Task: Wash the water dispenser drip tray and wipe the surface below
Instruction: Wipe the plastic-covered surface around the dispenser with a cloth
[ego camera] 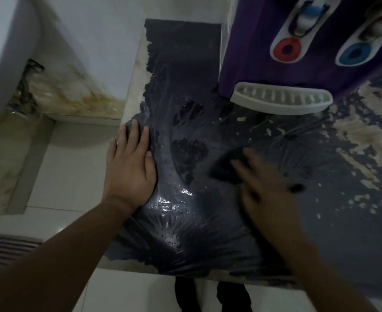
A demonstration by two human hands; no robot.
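A white slotted drip tray (282, 100) sits at the foot of the purple water dispenser (316, 41), on a dark, wet, peeling countertop (185, 221). My left hand (130, 164) lies flat with straight fingers on the counter's left edge. My right hand (266, 188), blurred by motion, presses a dark cloth (227, 166) onto the counter in front of the tray. Most of the cloth is hidden under the fingers.
The dispenser has a red tap (287, 49) and a blue tap (354, 54) above the tray. A stained white sink (57, 91) lies to the left, lower than the counter. A striped mat (7, 251) lies on the white tiled floor at the lower left.
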